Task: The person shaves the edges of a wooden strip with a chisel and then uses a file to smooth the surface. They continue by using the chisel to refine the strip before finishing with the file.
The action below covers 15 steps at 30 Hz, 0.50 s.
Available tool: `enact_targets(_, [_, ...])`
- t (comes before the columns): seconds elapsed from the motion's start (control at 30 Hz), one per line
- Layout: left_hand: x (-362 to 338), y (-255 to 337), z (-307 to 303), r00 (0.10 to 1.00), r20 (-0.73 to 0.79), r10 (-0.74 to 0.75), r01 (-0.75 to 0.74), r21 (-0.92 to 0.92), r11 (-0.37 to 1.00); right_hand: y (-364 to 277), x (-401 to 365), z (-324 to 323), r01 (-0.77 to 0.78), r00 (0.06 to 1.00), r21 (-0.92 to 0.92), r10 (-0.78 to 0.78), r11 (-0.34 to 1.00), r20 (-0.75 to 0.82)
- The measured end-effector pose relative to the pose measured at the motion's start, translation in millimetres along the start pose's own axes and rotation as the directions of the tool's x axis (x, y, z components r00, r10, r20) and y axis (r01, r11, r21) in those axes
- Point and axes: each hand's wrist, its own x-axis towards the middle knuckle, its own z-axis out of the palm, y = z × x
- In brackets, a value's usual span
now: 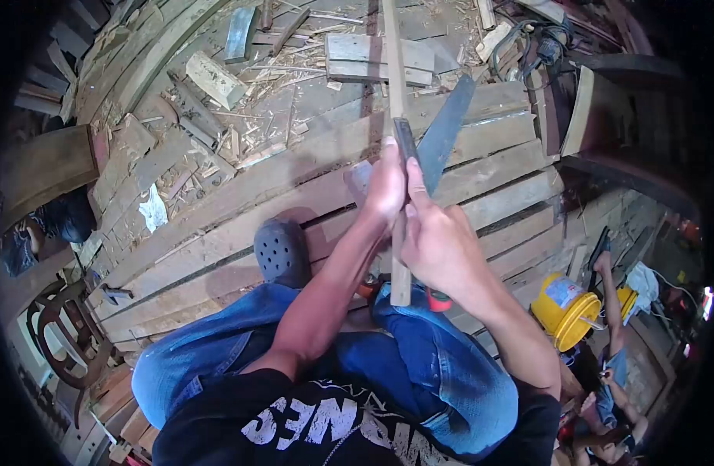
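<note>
A long, narrow wooden strip (394, 54) runs from the top of the view down between my knees. My left hand (385, 185) is closed against its left side, fingers pointing away from me. From the right, my right hand (441, 239) grips the same strip, its index finger stretched along it and the thumb pressed near. A short dark straight-edged piece (404, 138) lies along the strip just past my fingertips. Beyond my right hand shows a hand saw's blade (448, 124), its near end hidden. A pale flat piece (361, 175) shows beside my left wrist.
Wood offcuts (217, 80) and shavings litter the plank floor (240, 202). Blocks (349, 58) and a tangle of cable (520, 46) lie farther off. A yellow bucket (562, 311) stands at right, near another person's leg (611, 303). A carved wooden frame (69, 330) is at left.
</note>
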Motion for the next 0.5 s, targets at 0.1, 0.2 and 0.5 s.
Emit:
enact_targets(0.1, [7,-8,2,0.999,0.037,-0.030,0.032,-0.057,0.998,8,-5,7,0.039,0.995,0.032,-0.036,0.999,-0.088])
enact_targets(0.2, [4,-7,4,0.999,0.050,0.018,-0.015,-0.059,0.998,5,-5,7,-0.006,0.999,0.014,0.007,1.000,-0.037])
enact_targets(0.5, [-10,2,5,0.998,0.052,0.019,-0.016,-0.053,0.998,3,-20,0,-0.036,0.999,-0.005,0.036,0.999,0.021])
